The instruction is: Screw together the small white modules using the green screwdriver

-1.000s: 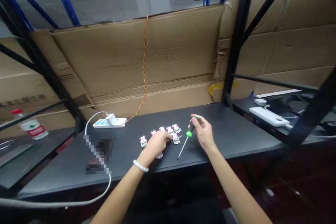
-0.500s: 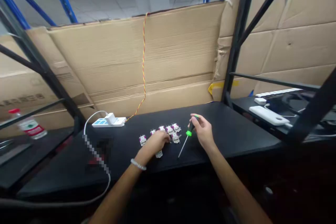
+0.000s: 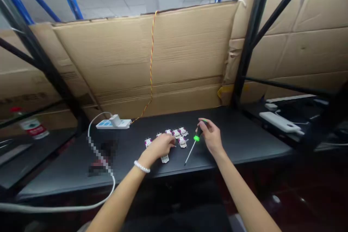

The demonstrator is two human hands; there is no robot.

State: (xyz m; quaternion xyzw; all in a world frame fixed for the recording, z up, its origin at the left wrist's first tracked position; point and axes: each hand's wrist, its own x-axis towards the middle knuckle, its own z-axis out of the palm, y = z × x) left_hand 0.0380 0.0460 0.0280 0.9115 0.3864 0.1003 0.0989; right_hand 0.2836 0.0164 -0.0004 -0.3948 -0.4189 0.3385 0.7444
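My right hand (image 3: pixel 212 136) grips a screwdriver (image 3: pixel 196 138) with a black and green handle, its thin metal shaft slanting down to the left above the black table. Over a cluster of small white and purple parts, my left hand (image 3: pixel 161 146) has its fingers curled together; what they pinch, if anything, is hidden. One white and purple part (image 3: pixel 182 142) lies just right of those fingertips. Another such part (image 3: pixel 148 142) is left of the hand, and a white piece (image 3: pixel 164 159) shows below it. Several more sit behind the fingers, partly covered.
A power strip (image 3: pixel 112 124) with a white plug stands at the back left, its white cable (image 3: pixel 112 185) looping over the front edge. Pixelated dark items are beside the cable. Cardboard (image 3: pixel 190 50) walls the back; black rack posts (image 3: pixel 248 47) frame the sides.
The view has shifted slightly. My right hand still holds the screwdriver in nearly the same pose, and my left hand stays over the parts with little movement.
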